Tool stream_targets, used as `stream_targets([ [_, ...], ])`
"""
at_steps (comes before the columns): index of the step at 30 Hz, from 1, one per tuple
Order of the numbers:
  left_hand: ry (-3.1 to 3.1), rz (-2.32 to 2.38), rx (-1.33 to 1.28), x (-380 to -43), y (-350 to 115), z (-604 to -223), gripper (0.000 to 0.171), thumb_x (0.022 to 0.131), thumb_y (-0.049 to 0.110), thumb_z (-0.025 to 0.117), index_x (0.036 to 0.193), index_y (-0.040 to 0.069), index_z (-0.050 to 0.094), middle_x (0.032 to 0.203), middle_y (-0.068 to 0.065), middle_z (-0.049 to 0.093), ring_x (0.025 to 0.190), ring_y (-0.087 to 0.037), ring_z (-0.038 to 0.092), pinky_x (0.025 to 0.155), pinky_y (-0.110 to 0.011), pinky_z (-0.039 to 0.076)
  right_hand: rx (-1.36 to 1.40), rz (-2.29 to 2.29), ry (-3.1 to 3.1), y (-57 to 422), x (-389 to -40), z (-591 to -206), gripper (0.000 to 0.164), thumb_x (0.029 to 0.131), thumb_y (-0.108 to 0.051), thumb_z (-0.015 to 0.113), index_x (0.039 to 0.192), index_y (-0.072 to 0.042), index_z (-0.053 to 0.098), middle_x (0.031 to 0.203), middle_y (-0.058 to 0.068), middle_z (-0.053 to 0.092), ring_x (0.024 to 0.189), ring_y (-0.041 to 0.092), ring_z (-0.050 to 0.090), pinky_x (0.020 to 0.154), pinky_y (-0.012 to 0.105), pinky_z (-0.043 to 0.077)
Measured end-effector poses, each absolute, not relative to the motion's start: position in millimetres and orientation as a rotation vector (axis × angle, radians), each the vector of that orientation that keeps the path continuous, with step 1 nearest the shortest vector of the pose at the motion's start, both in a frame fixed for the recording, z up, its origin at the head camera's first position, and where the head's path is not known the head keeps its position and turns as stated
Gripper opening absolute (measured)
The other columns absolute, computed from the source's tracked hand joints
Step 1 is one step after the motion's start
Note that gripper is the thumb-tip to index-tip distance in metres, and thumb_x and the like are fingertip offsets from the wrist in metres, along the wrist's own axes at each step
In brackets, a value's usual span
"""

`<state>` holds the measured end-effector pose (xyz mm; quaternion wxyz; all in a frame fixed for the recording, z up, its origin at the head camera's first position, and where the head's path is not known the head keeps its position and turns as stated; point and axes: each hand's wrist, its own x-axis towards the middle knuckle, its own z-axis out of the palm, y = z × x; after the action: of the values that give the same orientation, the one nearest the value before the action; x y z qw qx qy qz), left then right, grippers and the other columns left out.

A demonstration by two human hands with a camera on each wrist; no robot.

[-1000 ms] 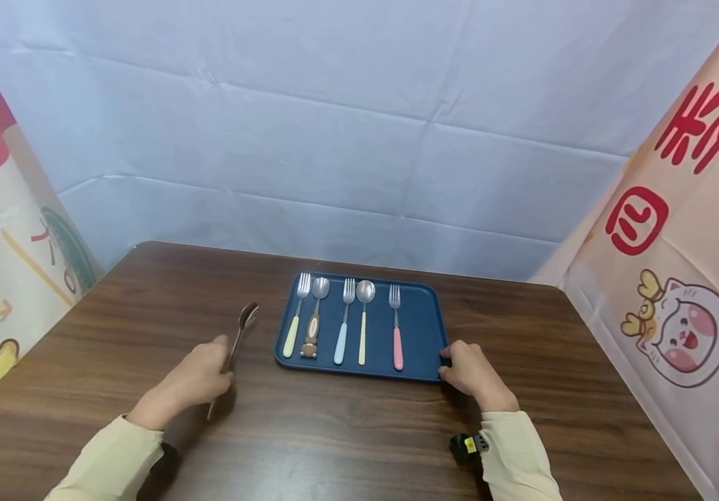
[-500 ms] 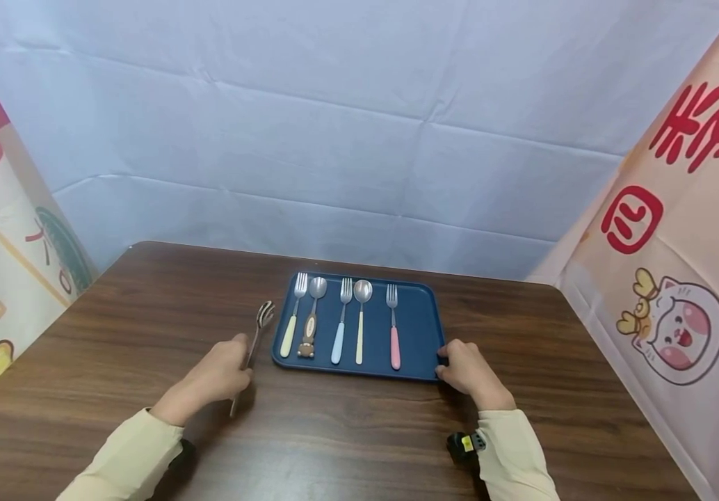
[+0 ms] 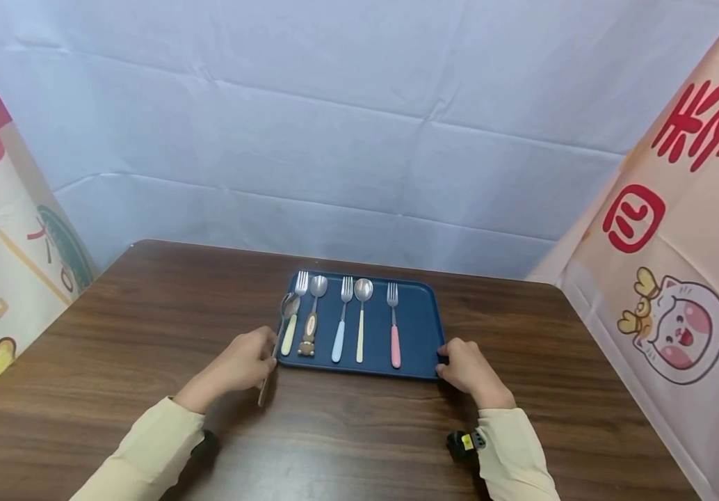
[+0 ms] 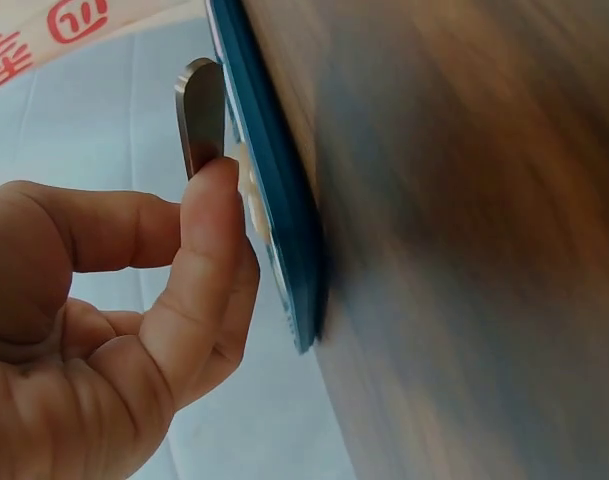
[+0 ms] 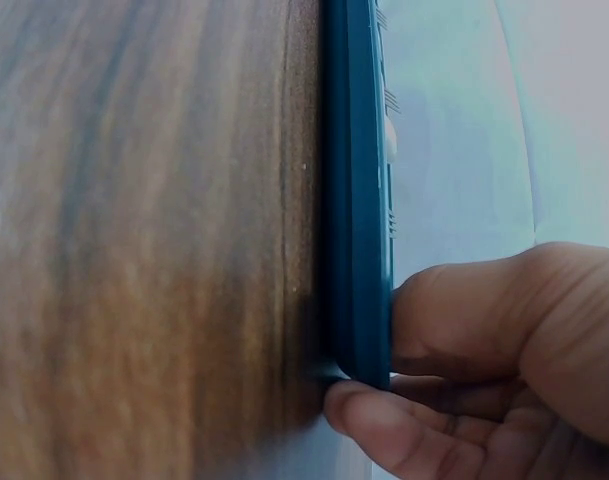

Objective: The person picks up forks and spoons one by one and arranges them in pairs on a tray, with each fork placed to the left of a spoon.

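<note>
My left hand (image 3: 245, 362) pinches a slim silver metal utensil (image 3: 262, 396) by its handle, at the tray's left edge. Its spoon-like head looks doubled and overlaps the yellow-handled fork (image 3: 302, 282); whether it is one piece or two I cannot tell. In the left wrist view the handle's rounded metal end (image 4: 200, 115) sticks out past the fingertips. At the near right corner of the blue tray (image 3: 421, 327), my right hand (image 3: 471, 372) grips the rim, thumb above and fingers at the edge, as the right wrist view shows.
On the tray lie a brown bear-handled spoon (image 3: 309, 334), a blue-handled fork (image 3: 338, 339), a pale yellow spoon (image 3: 360, 337) and a pink-handled fork (image 3: 396, 346), side by side. The brown wooden table (image 3: 334, 431) backs onto a pale cloth (image 3: 334, 139); printed cloths hang both sides.
My left hand has moved right with the utensil, from the bare table to the tray's left edge, its head now over the tray. My right hand stays on the tray corner.
</note>
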<state>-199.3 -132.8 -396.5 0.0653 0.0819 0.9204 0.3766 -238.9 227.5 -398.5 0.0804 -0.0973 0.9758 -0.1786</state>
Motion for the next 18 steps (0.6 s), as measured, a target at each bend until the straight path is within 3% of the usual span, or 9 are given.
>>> stream_targets([
  [7,2.735,1.262,0.35,-207,-120,-400,0.028,0.084,-0.008,0.053,0.111,-0.01,0.05,0.06,-0.003,0.055,0.044,-0.015,0.053,0.044,-0.029,0.044,-0.301,-0.521,2.93,228,-240,-399,0.032,0.083,-0.002,0.064,0.11,0.014,0.061,0.111,0.027,0.059,0.111,0.041,0.05,0.085,0.048,0.045],
  [18,2.622,1.409,0.345,-213,-92,-398,0.032,0.081,-0.011,0.053,0.112,-0.011,0.052,0.068,-0.007,0.058,0.047,-0.017,0.057,0.047,-0.03,0.05,-0.299,-0.52,2.928,227,-240,-398,0.032,0.083,-0.002,0.064,0.11,0.014,0.061,0.111,0.027,0.059,0.111,0.041,0.051,0.085,0.048,0.045],
])
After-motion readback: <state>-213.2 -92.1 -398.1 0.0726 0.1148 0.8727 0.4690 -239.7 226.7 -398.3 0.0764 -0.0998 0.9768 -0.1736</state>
